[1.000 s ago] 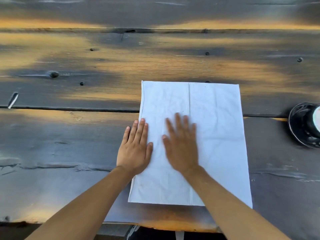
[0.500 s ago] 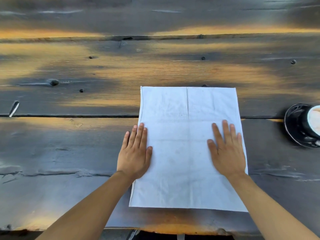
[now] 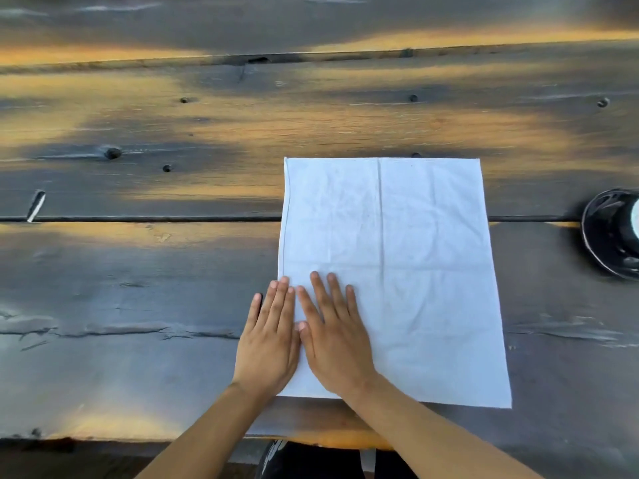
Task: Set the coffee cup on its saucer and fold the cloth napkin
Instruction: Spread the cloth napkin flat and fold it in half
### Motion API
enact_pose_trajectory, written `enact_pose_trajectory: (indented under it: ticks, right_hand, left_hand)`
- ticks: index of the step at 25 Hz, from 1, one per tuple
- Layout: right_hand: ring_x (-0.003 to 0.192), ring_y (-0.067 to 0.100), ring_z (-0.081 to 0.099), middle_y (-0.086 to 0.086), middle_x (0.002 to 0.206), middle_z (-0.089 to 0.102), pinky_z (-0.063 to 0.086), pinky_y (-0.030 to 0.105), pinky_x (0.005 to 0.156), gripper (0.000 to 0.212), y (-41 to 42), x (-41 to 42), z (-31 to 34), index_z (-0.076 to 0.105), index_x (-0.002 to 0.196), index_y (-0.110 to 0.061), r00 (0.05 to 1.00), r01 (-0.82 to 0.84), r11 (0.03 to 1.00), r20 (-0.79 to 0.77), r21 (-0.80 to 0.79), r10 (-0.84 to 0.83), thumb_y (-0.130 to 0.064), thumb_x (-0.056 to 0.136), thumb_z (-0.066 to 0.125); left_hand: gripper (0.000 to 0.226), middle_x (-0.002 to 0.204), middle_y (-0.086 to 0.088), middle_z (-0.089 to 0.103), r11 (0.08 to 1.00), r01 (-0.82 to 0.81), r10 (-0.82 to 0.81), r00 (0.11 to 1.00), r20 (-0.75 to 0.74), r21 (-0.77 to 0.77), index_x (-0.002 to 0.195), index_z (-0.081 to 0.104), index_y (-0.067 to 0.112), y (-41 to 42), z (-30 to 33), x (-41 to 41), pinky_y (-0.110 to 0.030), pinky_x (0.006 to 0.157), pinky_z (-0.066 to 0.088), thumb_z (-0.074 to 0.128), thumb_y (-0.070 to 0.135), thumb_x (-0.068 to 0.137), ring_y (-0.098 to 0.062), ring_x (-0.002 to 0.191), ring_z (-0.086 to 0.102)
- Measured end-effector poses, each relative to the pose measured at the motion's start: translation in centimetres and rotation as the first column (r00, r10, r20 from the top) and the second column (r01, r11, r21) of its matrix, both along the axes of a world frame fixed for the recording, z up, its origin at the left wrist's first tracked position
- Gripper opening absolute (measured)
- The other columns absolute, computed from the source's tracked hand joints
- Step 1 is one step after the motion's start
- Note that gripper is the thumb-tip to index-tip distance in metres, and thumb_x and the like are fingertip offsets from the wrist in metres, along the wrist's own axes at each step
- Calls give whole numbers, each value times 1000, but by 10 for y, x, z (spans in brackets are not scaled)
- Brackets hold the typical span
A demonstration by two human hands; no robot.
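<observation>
A white cloth napkin (image 3: 411,257) lies flat on the dark wooden table, folded into a tall rectangle with crease lines across it. My left hand (image 3: 268,337) rests flat on the napkin's left edge, half on the wood. My right hand (image 3: 333,340) lies flat on the cloth right beside it, fingers spread and thumb touching the left hand. At the far right edge of the view sits a black saucer (image 3: 598,236) with a cup (image 3: 632,223) on it, cut off by the frame.
The table (image 3: 173,305) is weathered planks with knots, nail holes and a seam running across the middle. Its near edge (image 3: 138,439) runs just below my forearms. A small white chip (image 3: 36,205) sits in the seam at far left.
My right hand has slid from the napkin's right edge back to the left, ending next to my left hand. The left hand has stayed put.
</observation>
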State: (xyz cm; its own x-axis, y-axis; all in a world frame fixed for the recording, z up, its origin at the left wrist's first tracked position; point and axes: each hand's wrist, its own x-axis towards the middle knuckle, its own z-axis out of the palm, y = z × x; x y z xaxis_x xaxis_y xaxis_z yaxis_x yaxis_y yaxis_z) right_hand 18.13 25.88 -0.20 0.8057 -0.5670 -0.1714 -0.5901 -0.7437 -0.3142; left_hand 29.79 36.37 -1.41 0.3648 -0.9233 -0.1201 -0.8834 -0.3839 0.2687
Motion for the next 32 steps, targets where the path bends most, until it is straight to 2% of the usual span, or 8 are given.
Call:
enact_pose_trajectory:
  ticks: [4, 8, 11, 15, 19, 23, 27, 32]
  right_hand:
    - [156, 28, 3, 5, 169, 7, 17, 56, 123, 58, -12, -38, -8, 20, 160, -28, 998, -20, 996, -65, -86, 15, -45, 105, 30]
    - [156, 32, 7, 9, 169, 10, 19, 58, 121, 60, -66, -130, -8, 24, 159, -24, 967, 204, 965, -122, -165, -225, -45, 103, 31]
    - [156, 30, 4, 7, 170, 6, 17, 58, 122, 63, -92, -178, -4, 23, 159, -20, 911, 354, 928, -185, -113, -370, -46, 102, 21]
    - [156, 33, 2, 11, 169, 9, 12, 58, 123, 62, -76, -146, 3, 25, 158, -14, 877, 461, 881, -95, -103, -470, -42, 103, 22]
    - [156, 29, -1, 8, 169, 8, 8, 54, 125, 58, -14, -44, 13, 22, 159, -19, 971, 236, 972, 38, 8, -236, -37, 105, 27]
    - [157, 26, 0, 5, 169, 9, 19, 53, 123, 54, 16, -10, -1, 24, 159, -21, 999, 48, 999, -4, 0, -48, -38, 108, 26]
    - [156, 29, 3, 8, 169, 9, 17, 55, 123, 57, -24, -81, -8, 21, 159, -25, 996, 56, 992, -68, -112, -64, -41, 105, 33]
    - [156, 28, 4, 7, 170, 5, 17, 54, 124, 60, -78, -180, -5, 24, 159, -19, 958, 248, 959, -114, -139, -264, -41, 103, 27]
  left_hand:
    - [64, 170, -8, 5, 994, -33, 26, 998, 64, 106, 160, 10, 5, 0, -2, -1, -47, 126, 12, 21, 37, 106, -23, 158, 4]
    - [64, 171, -6, 2, 992, -36, 27, 997, 73, 121, 160, 7, 7, -1, 1, -3, -47, 126, 10, 21, 38, 106, -22, 158, 1]
    - [65, 170, -6, 2, 990, -38, 28, 997, 75, 137, 160, 7, 7, -1, 2, -3, -49, 126, 12, 20, 38, 105, -23, 158, 1]
    - [65, 170, -7, 4, 989, -40, 30, 997, 75, 141, 160, 9, 6, -2, 2, -4, -50, 125, 14, 19, 39, 105, -24, 158, 2]
    - [65, 170, -7, 4, 988, -44, 33, 996, 78, 150, 160, 9, 6, -3, 2, -4, -49, 126, 12, 19, 39, 105, -23, 158, 2]
    - [64, 170, -8, 6, 987, -37, 24, 996, 87, 154, 160, 14, 5, -2, 2, -3, -49, 125, 14, 18, 39, 105, -24, 157, 4]
    - [65, 170, -6, 3, 988, -41, 30, 997, 72, 147, 161, 7, 8, -2, 2, -3, -48, 126, 11, 20, 38, 105, -22, 158, 0]
    - [65, 171, -6, 0, 987, -40, 28, 997, 76, 154, 161, 6, 7, -2, 2, -4, -48, 126, 12, 21, 38, 105, -22, 158, -2]
